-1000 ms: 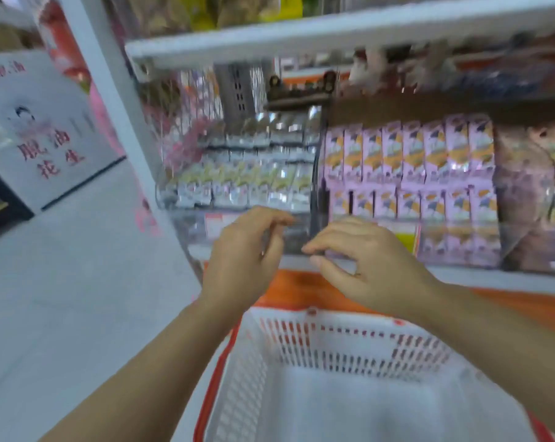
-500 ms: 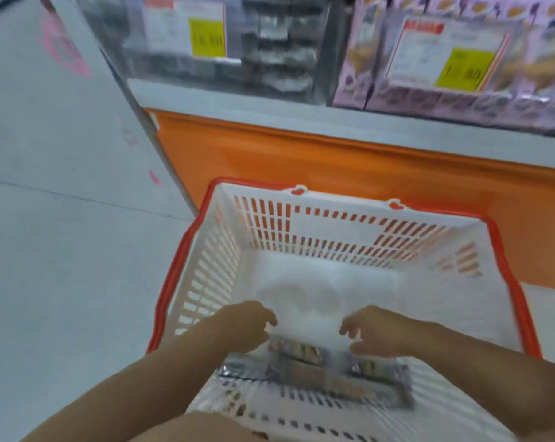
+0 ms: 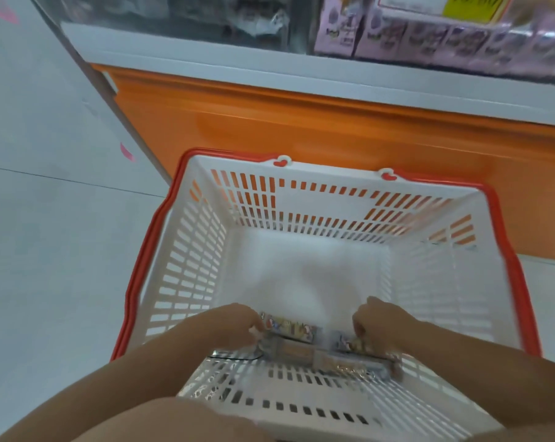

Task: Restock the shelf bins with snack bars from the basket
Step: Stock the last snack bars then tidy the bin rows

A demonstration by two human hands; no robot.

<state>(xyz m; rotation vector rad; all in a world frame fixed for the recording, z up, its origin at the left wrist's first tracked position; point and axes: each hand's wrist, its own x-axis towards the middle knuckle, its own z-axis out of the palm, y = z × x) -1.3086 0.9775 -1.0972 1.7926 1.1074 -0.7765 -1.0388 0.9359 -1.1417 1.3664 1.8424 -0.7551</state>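
Note:
A white plastic basket (image 3: 187, 250) with a red rim stands on the floor in front of the shelf. At its near end lies a small pile of snack bars (image 3: 305, 346) in shiny wrappers. My left hand (image 3: 234, 323) is down at the left end of the pile, fingers curled onto a bar. My right hand (image 3: 378, 323) is at the right end, fingers curled over the bars there. The shelf bins at the top show dark-wrapped packs (image 3: 257, 17) on the left and pink packs (image 3: 429, 36) on the right.
The shelf's orange base panel (image 3: 301, 129) and white ledge (image 3: 270, 68) run just behind the basket. Pale tiled floor (image 3: 46, 218) opens to the left. A yellow price tag (image 3: 474, 8) hangs on the pink bin.
My view dropped from the shelf bins to the basket. Both hands came down from the bin front into the basket and closed on the snack bars.

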